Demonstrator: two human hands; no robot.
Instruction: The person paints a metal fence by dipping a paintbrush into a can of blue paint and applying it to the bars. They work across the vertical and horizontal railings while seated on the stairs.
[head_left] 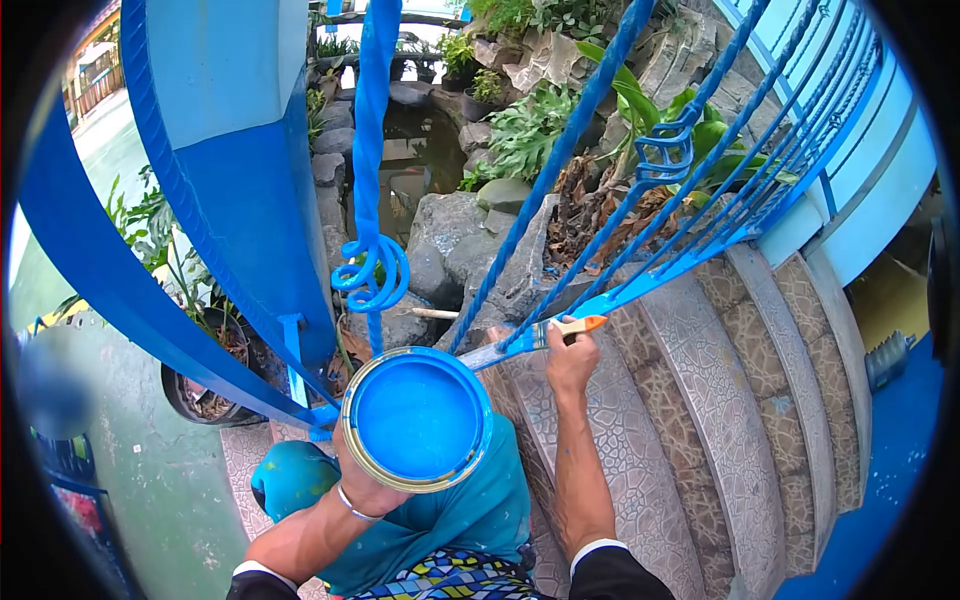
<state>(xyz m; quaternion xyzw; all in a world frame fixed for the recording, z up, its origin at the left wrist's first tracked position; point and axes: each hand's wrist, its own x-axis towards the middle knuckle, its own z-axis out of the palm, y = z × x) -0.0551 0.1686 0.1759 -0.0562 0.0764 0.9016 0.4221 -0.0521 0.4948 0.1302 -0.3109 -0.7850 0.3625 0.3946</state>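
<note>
A tin of blue paint (418, 418) is held in my left hand (365, 470), over my lap, its open top facing up. Most of the left fingers are hidden under and behind the tin. My right hand (572, 360) grips a paintbrush (580, 326) by its orange-tipped handle. The bristle end touches or nearly touches the bottom rail (625, 290) of the railing, near the foot of a twisted blue bar (545, 195). Left of the brush, a stretch of the rail looks pale; the rest is blue.
Curved stone-patterned steps (690, 400) descend at the right. Behind the railing lie rocks (450, 235), plants and a small pond (400, 170). A blue post (245, 200) and a potted plant (205, 370) stand at the left.
</note>
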